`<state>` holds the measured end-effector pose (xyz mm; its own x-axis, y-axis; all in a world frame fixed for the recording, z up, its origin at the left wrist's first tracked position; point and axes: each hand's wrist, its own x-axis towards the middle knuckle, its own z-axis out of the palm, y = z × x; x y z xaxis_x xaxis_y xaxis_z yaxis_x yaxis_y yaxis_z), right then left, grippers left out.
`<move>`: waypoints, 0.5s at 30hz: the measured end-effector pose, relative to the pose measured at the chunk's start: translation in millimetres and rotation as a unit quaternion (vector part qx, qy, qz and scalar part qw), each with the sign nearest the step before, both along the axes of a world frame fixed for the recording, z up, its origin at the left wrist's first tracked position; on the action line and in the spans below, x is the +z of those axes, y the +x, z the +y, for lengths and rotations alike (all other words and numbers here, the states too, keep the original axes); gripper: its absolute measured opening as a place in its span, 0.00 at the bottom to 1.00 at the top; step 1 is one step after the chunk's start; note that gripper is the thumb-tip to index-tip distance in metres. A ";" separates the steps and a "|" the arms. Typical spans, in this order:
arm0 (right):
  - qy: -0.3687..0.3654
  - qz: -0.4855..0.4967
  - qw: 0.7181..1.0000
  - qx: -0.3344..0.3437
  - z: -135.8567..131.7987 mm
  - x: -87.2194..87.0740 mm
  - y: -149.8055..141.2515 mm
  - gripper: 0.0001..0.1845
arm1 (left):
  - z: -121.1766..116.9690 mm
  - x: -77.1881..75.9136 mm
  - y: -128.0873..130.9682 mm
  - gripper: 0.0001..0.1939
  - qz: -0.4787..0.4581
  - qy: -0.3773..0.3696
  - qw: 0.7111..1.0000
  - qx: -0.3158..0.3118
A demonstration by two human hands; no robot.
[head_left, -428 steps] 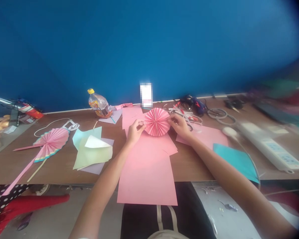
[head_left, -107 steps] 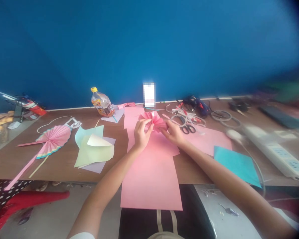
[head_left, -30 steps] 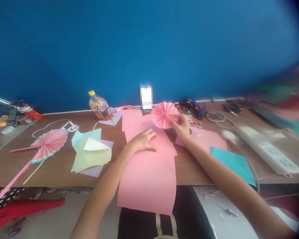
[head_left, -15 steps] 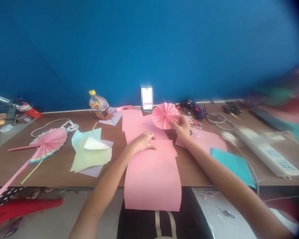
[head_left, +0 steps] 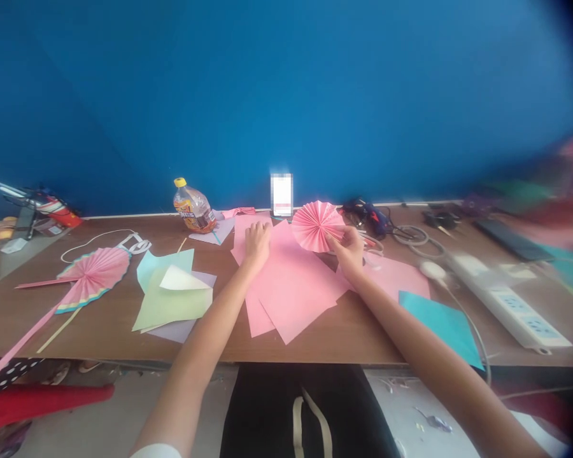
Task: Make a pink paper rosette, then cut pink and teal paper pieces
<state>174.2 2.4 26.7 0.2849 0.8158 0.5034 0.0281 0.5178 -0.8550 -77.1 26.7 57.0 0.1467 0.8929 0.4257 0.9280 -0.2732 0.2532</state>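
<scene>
Pink rosette [head_left: 314,222], head view: it was just beyond the right hand [head_left: 351,253] and to its left; this hand was the nearer one, while the left hand [head_left: 258,245] was apart from it, on the other side.
Rosette axis: its outline was round, so there was no clear long axis; the pleats spread from the centre, and the face was turned toward the camera.
Right-hand grip: thumb and fingers were closed on the rosette's near right edge.
Left-hand fingers: they were bent downward at the pink sheets [head_left: 296,286]; whether they gripped any paper, I could not tell.
Sheet position: the sheets overlapped on the table [head_left: 363,340], reaching from under the left hand toward the person, between both forearms; the upper one lay slantwise, with one corner toward the person.
Bottle [head_left: 194,208]: it stood left of the left hand, slightly farther away.
</scene>
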 end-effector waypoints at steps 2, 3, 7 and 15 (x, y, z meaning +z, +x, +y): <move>0.003 0.000 1.000 0.003 0.5 0.2 -0.1 0.18 | -5.0 -1.9 10.4 0.15 -0.104 0.030 0.994 -0.007; 0.004 -0.001 1.000 0.011 1.0 -0.2 -0.7 0.17 | -8.2 -3.0 16.6 0.14 -0.171 0.029 0.984 -0.032; 0.006 -0.020 0.999 0.051 1.2 -2.6 -4.4 0.17 | -20.2 -11.0 40.5 0.21 -0.501 -0.061 0.859 -0.082; -0.003 -0.085 0.996 0.021 -9.3 3.1 -7.1 0.15 | -29.8 -31.0 51.8 0.38 -0.652 -0.142 0.727 -0.160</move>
